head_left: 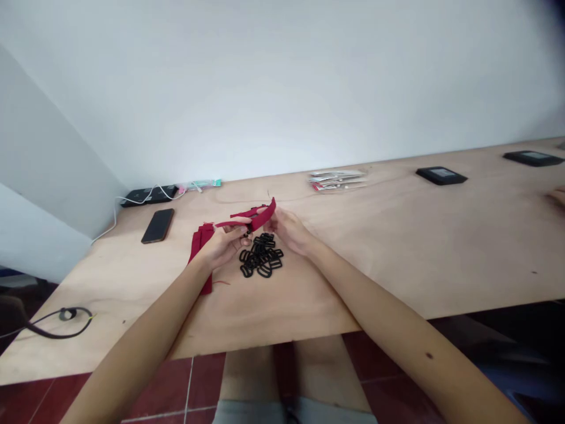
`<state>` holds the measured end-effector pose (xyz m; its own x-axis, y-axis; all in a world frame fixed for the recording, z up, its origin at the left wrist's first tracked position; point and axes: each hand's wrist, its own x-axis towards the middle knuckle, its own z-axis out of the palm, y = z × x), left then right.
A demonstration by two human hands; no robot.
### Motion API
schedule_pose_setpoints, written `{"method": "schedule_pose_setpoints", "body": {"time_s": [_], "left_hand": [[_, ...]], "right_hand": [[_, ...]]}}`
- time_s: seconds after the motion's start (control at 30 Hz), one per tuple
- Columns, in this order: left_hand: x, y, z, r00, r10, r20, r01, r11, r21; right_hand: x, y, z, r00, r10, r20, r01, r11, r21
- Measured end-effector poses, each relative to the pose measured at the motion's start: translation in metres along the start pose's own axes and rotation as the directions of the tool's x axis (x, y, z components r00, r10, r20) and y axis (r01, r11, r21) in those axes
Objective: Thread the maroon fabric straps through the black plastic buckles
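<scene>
A red strap (pixel 263 218) is grasped by the left hand's (pixel 223 244) fingers, above the table (pixel 419 253) and just beyond piled black buckles (pixel 261 257). At its right end, the right hand (pixel 290 232) is seen; whether its partly hidden fingers are closed cannot be told.

Left forearm (pixel 152 327) and right forearm (pixel 375 291): bare to the picture's edge, slender, tapering to the wrists. Right forearm bears one small oval spot (pixel 429 355). Left hand (pixel 223 244) and right hand (pixel 290 231): ungloved. Lower body: pale grey-green cloth garment (pixel 256 412), hem across bare legs (pixel 247 374); fabric blurred, weave unresolved.
</scene>
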<state>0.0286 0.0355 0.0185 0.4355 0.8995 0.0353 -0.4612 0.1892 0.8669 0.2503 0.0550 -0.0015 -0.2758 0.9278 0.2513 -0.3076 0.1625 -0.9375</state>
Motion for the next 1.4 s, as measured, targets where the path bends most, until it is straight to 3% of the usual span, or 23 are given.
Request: {"method": "schedule_pose_setpoints", "body": {"time_s": [0.07,0.17,0.4,0.53,0.6,0.73,0.83,0.93,1.0,1.07,1.23,1.33,1.4], "left_hand": [[-0.001,-0.003,0.001,0.999,-0.022,0.026,0.021,1.000,0.023],[-0.003,-0.004,0.006,0.999,-0.029,0.036,0.026,0.996,0.080],[0.002,-0.003,0.008,0.984,0.042,-0.172,-0.008,0.981,0.195],[0.005,-0.001,-0.002,0.980,0.098,-0.173,-0.039,0.949,0.313],[0.003,0.001,-0.004,0.992,0.084,-0.091,-0.031,0.882,0.470],[-0.002,-0.001,-0.001,0.994,0.053,0.092,-0.105,0.625,0.774],[-0.003,-0.005,0.001,0.987,0.037,0.155,-0.153,0.471,0.869],[-0.003,-0.008,0.003,0.983,0.044,0.178,-0.179,0.429,0.885],[-0.003,-0.007,0.004,0.981,0.068,0.183,-0.193,0.459,0.867],[-0.002,-0.006,0.007,0.981,0.114,0.158,-0.195,0.554,0.809],[0.002,-0.011,0.011,0.975,0.212,-0.060,-0.142,0.814,0.563],[0.007,-0.011,0.012,0.971,0.204,-0.123,-0.142,0.910,0.391],[0.009,-0.005,0.013,0.969,0.194,-0.156,-0.146,0.951,0.273]], "right_hand": [[-0.004,-0.002,0.004,0.997,0.018,0.073,-0.021,0.999,0.047],[-0.006,-0.002,0.007,0.998,-0.024,0.065,0.022,0.999,0.038],[0.000,-0.001,0.005,0.983,-0.051,-0.179,0.077,0.987,0.141],[0.005,-0.008,0.000,0.944,-0.017,-0.330,0.126,0.942,0.312],[0.007,-0.012,-0.005,0.918,0.000,-0.395,0.162,0.912,0.376],[0.008,-0.019,-0.012,0.895,-0.020,-0.446,0.212,0.898,0.386],[0.005,-0.020,-0.010,0.938,-0.010,-0.347,0.136,0.931,0.339],[0.001,-0.018,-0.005,0.974,0.033,-0.223,0.037,0.954,0.298],[-0.001,-0.016,-0.001,0.984,0.057,-0.171,-0.016,0.972,0.235],[-0.004,-0.013,0.003,0.989,0.068,-0.129,-0.049,0.988,0.148],[-0.008,-0.002,0.010,0.998,0.066,0.002,-0.066,0.998,-0.022],[-0.004,0.008,0.006,1.000,0.003,-0.010,-0.004,0.993,-0.120],[0.003,0.016,-0.003,0.989,-0.123,-0.075,0.099,0.958,-0.269]]}}
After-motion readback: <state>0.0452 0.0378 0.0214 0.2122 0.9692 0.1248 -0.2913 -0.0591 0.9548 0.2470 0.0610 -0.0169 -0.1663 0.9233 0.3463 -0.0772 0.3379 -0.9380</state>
